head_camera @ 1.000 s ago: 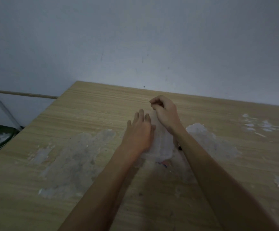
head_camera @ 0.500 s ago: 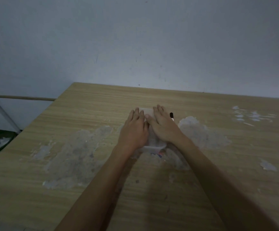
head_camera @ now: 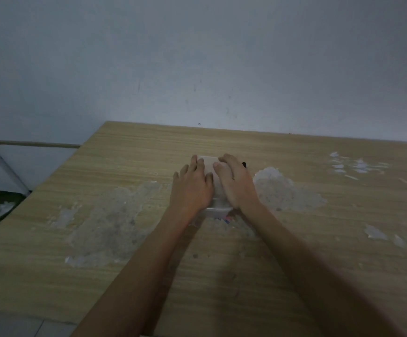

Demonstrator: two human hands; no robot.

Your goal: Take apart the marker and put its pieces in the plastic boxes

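A clear plastic box is seen near the middle of the table, its long side running away from the camera. Most of its top is covered; only the far edge and the near wall show, pale and cloudy. A small patch of red and blue is visible at its near bottom corner, too blurred to identify. A dark marker piece lies on the table just beyond the right hand, only its end showing.

The left hand is laid flat on the left part of the box, fingers extended and slightly spread, nothing grasped. The right hand is pressed palm-down on the right part, fingers loosely curved over the top, thumb resting on the lid. Neither hand is closed around anything.
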